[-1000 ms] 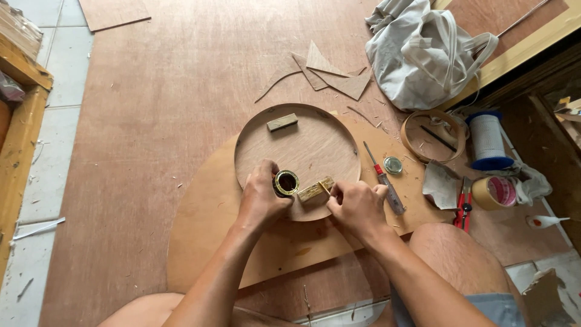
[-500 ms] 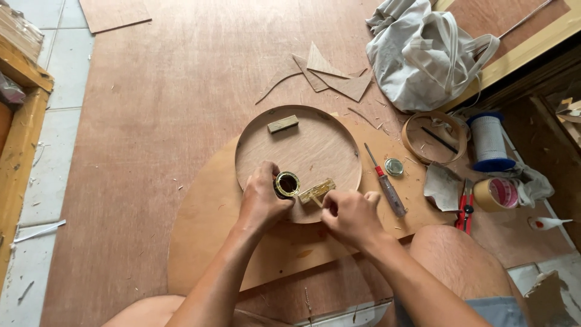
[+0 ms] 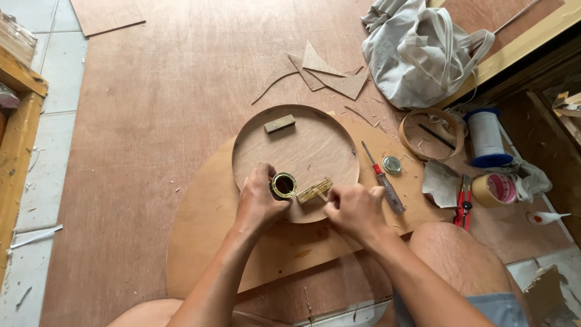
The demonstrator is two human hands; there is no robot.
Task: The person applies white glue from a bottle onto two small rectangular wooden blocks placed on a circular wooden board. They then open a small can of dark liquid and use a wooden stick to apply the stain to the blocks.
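Two hands low on the round wooden disc (image 3: 302,145), which lies on a larger rounded plywood board (image 3: 206,230) on the brown plywood floor. My left hand (image 3: 257,206) is curled around a small open tin (image 3: 283,184) with a gold rim and dark inside, fingers closed on its left side, tin standing upright at the near edge of the disc. My right hand (image 3: 357,209) is closed in a loose fist just right of a small wooden block (image 3: 315,191), fingertips pinching something thin against the block's right end, can't tell what it is. The block lies flat and tilted, just beside the tin on its right, touching or nearly so. A second small wooden block (image 3: 279,123) lies at the far left of the disc, well apart from both hands

Right of the disc: a screwdriver (image 3: 382,180) with a red collar, lying near-to-far, close to my right hand. A small round tin lid (image 3: 391,164) just right of it. Further right, a thin wooden hoop (image 3: 431,134), a spool of white thread (image 3: 486,138) on a blue base, red-handled pliers (image 3: 463,203), a roll of tan tape (image 3: 493,189), a crumpled cloth (image 3: 440,181). Far right, a white cloth bag (image 3: 417,51). Plywood offcuts (image 3: 327,75) lie beyond the disc. My bare knee (image 3: 466,260) is near right
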